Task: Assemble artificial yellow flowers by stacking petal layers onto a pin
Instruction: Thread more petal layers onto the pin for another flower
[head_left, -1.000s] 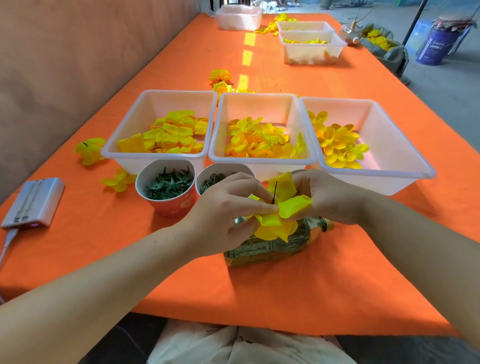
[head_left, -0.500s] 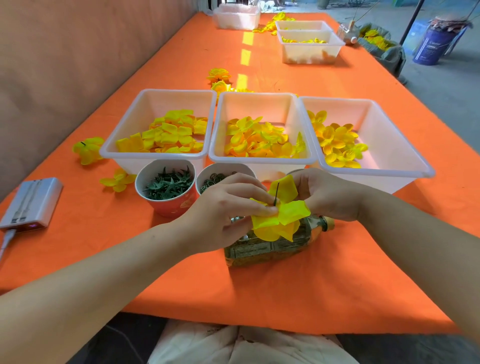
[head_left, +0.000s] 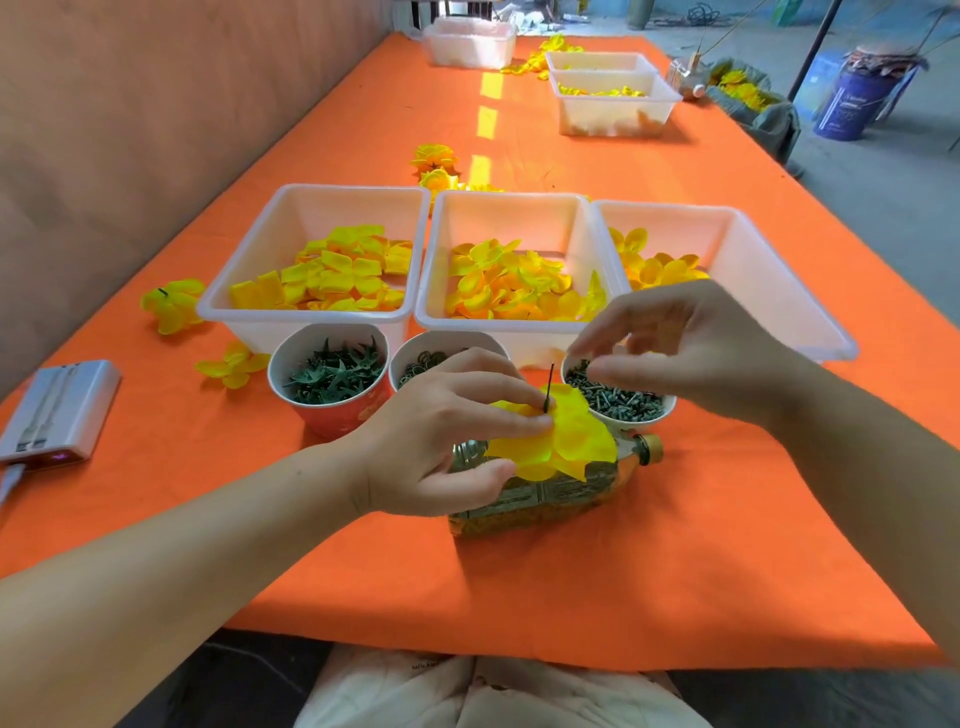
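Note:
A thin dark pin (head_left: 549, 387) stands upright above a bottle (head_left: 540, 496) lying on its side. Yellow petal layers (head_left: 566, 441) are stacked on the pin. My left hand (head_left: 447, 431) pinches the petals at the pin's base, fingers on top and thumb below. My right hand (head_left: 691, 343) hovers above and to the right of the pin, fingers loosely spread, holding nothing. Three white tubs hold yellow petals: left tub (head_left: 260, 312), middle tub (head_left: 431, 312), right tub (head_left: 789, 291).
Three cups stand in front of the tubs: green calyx pieces (head_left: 332, 371), dark rings (head_left: 431, 358), small dark pins (head_left: 618, 402). A grey device (head_left: 57, 405) lies at the left. Finished flowers (head_left: 171, 304) lie on the orange table (head_left: 727, 545). More tubs (head_left: 613, 104) stand far back.
My right hand has let go of the petals and lifted up and to the right, uncovering the cup of small pins. The left hand still pinches the petals on the pin.

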